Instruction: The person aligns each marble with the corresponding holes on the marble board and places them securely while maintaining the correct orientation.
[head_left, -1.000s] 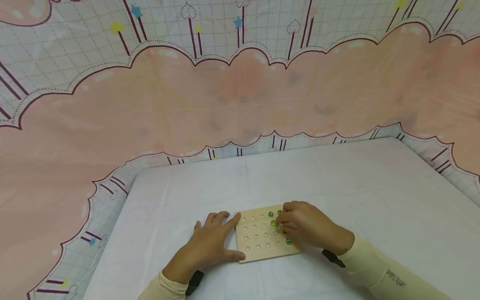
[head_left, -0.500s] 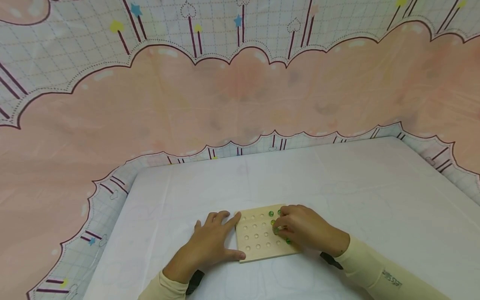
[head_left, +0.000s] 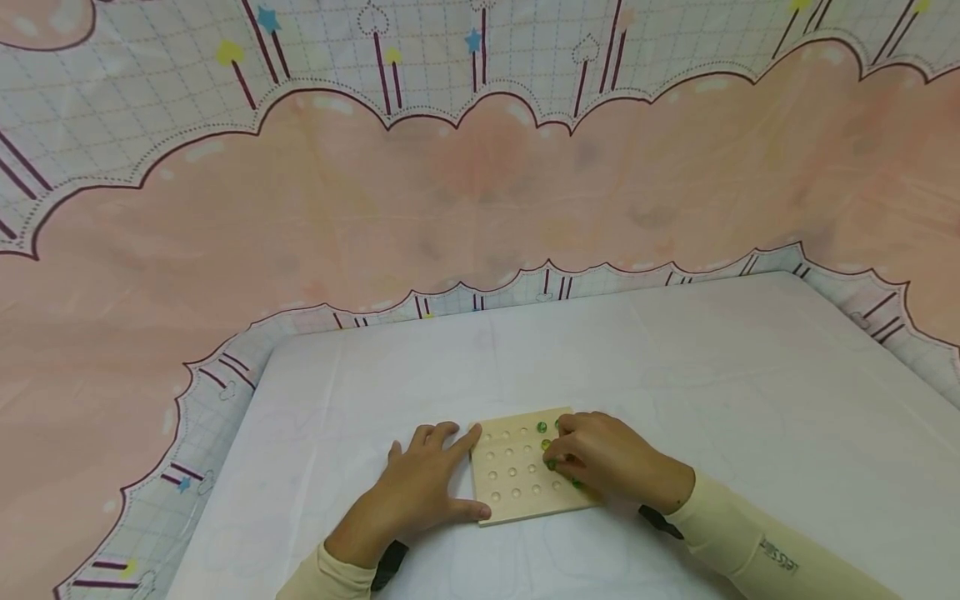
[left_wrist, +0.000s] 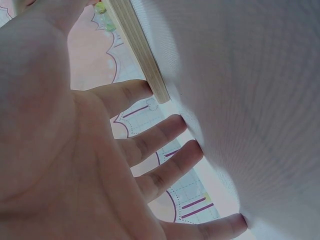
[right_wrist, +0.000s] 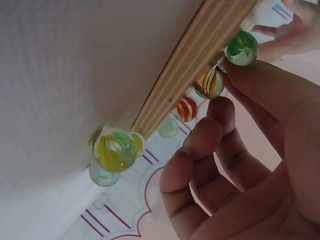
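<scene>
A light wooden board (head_left: pixel 501 463) with rows of round hollows lies on the white-covered table. My left hand (head_left: pixel 420 483) is spread beside it, thumb and index fingertip touching its left edge; the other fingertips rest on the cloth in the left wrist view. Over the board's right part, my right hand (head_left: pixel 618 458) pinches a green marble (head_left: pixel 551 464) low at a hollow. Other marbles sit in hollows around it: a green one (head_left: pixel 542 427), a yellow one (head_left: pixel 546 445), and along the right edge an orange-striped one (right_wrist: pixel 212 85), a red-striped one (right_wrist: pixel 186 109) and a green one (right_wrist: pixel 242 48).
Beside the board's right edge, a yellow-swirled marble (right_wrist: pixel 115 150) and a clear one (right_wrist: pixel 104 174) lie on the cloth, hidden from the head view by my right hand. A patterned pink curtain (head_left: pixel 465 200) hangs behind the table (head_left: pixel 420 367).
My right hand has shifted slightly left and down over the board, bringing the pinched marble to a hollow below the yellow one. My left hand has stayed put.
</scene>
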